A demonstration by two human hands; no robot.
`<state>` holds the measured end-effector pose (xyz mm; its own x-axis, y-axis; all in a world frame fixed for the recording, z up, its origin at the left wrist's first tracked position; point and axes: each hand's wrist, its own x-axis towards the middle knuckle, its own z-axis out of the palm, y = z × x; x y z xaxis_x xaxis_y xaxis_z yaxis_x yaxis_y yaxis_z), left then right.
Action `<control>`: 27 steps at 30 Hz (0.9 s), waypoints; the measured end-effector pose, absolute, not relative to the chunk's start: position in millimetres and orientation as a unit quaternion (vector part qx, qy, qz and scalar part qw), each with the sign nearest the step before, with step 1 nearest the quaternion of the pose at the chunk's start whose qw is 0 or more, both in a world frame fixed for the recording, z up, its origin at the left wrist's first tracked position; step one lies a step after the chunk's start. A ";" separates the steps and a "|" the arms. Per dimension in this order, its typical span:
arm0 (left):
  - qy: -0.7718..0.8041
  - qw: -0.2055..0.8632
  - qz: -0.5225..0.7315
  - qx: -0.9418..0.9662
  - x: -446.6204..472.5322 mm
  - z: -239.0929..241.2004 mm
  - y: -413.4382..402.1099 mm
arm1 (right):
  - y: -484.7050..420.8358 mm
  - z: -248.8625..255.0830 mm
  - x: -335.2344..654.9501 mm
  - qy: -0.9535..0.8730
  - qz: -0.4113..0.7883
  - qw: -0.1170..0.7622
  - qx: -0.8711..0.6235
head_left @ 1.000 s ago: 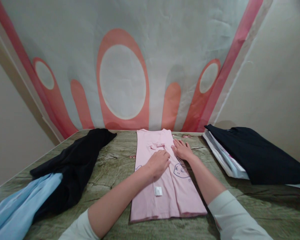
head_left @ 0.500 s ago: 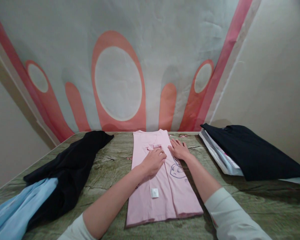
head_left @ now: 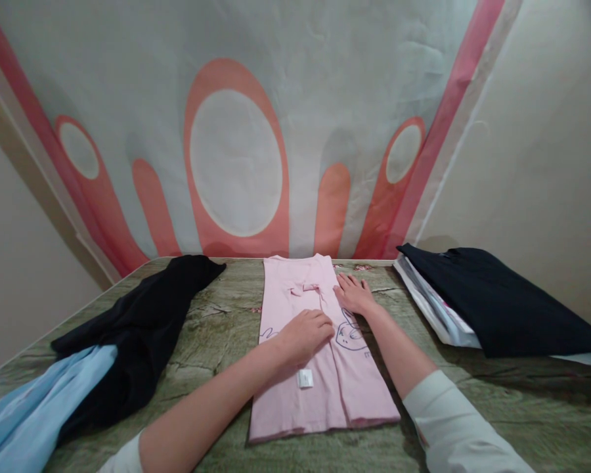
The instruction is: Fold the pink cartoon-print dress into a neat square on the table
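Observation:
A pink shirt (head_left: 320, 407) lies lengthwise on the table with its sides folded inward. It has a dark line drawing of a bunny at its right and a white label (head_left: 305, 378) near the lower middle. My left hand (head_left: 308, 334) rests palm down on the middle of the shirt, its fingers slightly bent along the inner fold and holding nothing. At the shirt's upper right edge, my right hand (head_left: 354, 293) lies flat with fingers spread, touching the cloth and the table.
On the left, a crumpled black garment (head_left: 142, 335) lies with a light blue garment (head_left: 49, 407). A stack of folded clothes, topped by a black garment (head_left: 502, 302), sits at the right. The wood-patterned table (head_left: 211, 387) meets a printed wall hanging (head_left: 305, 98) at its far edge.
My left hand has slid toward me along the shirt and slightly right, uncovering more of the upper folds. My right hand stays in place.

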<state>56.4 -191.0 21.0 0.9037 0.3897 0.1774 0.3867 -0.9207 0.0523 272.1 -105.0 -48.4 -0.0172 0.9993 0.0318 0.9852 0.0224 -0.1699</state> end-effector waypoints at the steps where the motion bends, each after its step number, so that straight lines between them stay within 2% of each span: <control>1: 0.197 0.010 0.084 0.977 55.9 21.4 -192.9 | -105.0 -48.7 272.3 -0.712 0.048 0.070 -0.697; 16: 0.208 0.031 0.077 0.975 51.3 27.2 -211.2 | -105.4 -48.4 273.4 -0.711 0.042 0.069 -0.698; 27: 0.140 0.118 0.094 0.979 51.2 23.7 -222.5 | -104.5 -47.6 273.6 -0.708 0.049 0.063 -0.702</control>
